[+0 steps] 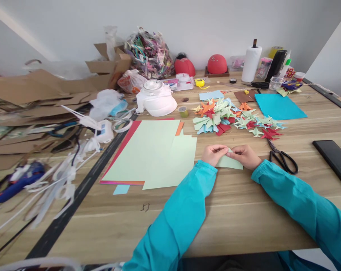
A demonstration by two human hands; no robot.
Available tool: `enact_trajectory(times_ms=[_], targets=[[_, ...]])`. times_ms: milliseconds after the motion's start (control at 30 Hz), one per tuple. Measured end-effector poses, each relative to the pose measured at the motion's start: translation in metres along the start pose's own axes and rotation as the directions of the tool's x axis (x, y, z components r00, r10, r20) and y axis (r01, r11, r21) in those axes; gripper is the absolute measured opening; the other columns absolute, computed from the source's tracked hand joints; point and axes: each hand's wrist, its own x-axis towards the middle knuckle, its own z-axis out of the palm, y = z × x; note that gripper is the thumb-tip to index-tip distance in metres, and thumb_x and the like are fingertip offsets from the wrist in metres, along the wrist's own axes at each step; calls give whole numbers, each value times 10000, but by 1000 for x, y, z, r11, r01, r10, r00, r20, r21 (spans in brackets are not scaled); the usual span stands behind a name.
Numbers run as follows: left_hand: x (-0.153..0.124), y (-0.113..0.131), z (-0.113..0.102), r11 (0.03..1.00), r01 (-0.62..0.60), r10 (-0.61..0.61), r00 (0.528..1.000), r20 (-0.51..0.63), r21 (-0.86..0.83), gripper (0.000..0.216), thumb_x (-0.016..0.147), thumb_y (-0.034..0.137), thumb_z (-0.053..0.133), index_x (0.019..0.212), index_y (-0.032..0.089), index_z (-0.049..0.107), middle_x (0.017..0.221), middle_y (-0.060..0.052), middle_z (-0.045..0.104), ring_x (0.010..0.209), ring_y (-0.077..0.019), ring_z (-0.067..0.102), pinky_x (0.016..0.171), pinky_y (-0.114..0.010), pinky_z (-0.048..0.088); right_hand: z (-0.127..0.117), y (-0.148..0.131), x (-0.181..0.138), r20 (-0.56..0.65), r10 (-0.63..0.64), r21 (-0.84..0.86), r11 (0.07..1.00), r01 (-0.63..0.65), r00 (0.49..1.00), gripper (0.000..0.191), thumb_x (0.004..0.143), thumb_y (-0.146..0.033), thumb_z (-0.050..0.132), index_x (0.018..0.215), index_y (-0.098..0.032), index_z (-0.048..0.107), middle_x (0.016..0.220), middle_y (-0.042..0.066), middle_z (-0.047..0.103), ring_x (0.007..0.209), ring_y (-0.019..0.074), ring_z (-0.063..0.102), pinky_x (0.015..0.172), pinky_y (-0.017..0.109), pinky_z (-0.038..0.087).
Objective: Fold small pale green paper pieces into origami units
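My left hand (214, 154) and my right hand (245, 155) meet over a small pale green folded paper (229, 162) lying on the wooden table (229, 210). Both hands pinch its upper edge with curled fingers. Teal sleeves cover both arms. Just beyond the hands lies a pile of folded paper shapes (232, 118) in green, orange, red and blue. A stack of large pale green sheets (156, 152) over red and orange sheets lies to the left of my left hand.
Black scissors (283, 158) and a black phone (334, 160) lie to the right. A blue sheet (279, 106) sits at the back right. A paper towel roll (251, 63), bottles and red domes line the wall. Cardboard, tape rolls and white strips clutter the left.
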Motion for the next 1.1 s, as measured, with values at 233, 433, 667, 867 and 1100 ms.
enact_trajectory(times_ms=[233, 433, 667, 867, 1100], targets=[[0, 1, 0, 1000, 7, -6, 1000, 24, -7, 157, 563, 278, 684, 648, 146, 688, 662, -27, 658, 647, -138, 559, 636, -261, 430, 1, -3, 0, 20, -6, -7, 1000, 6, 1000, 448, 678, -551, 570, 563, -119, 544, 508, -37, 348, 498, 64, 296, 432, 207, 237], [-1, 4, -1, 993, -119, 120, 989, 82, -18, 94, 587, 247, 670, 600, 155, 684, 651, -17, 619, 657, -127, 538, 637, -251, 410, 1, -2, 0, 18, -30, -30, 999, 31, 999, 439, 704, -536, 546, 562, -121, 542, 502, -34, 362, 498, 65, 302, 432, 207, 236], [-1, 1, 0, 1000, -25, 25, 1000, 9, 4, 148, 579, 302, 684, 607, 156, 681, 644, -20, 646, 640, -136, 548, 632, -261, 418, 1, -2, 0, 27, -6, -26, 1000, 7, 1000, 448, 690, -557, 548, 569, -125, 548, 500, -35, 370, 488, 65, 307, 426, 207, 241], [-1, 0, 3, 994, -100, 99, 995, 19, 53, 157, 574, 298, 699, 593, 148, 660, 576, -8, 609, 577, -111, 502, 580, -248, 391, 2, 1, 0, 1, -50, -77, 996, 50, 999, 456, 713, -554, 531, 562, -125, 561, 494, -28, 372, 503, 75, 312, 445, 219, 241], [-3, 4, 5, 987, -159, 159, 987, -14, -9, 148, 573, 292, 697, 565, 153, 645, 584, 8, 569, 601, -104, 490, 597, -244, 380, 2, -1, 0, -5, -69, -54, 996, 69, 998, 444, 693, -562, 551, 644, -124, 609, 538, -14, 451, 553, 99, 384, 496, 224, 306]])
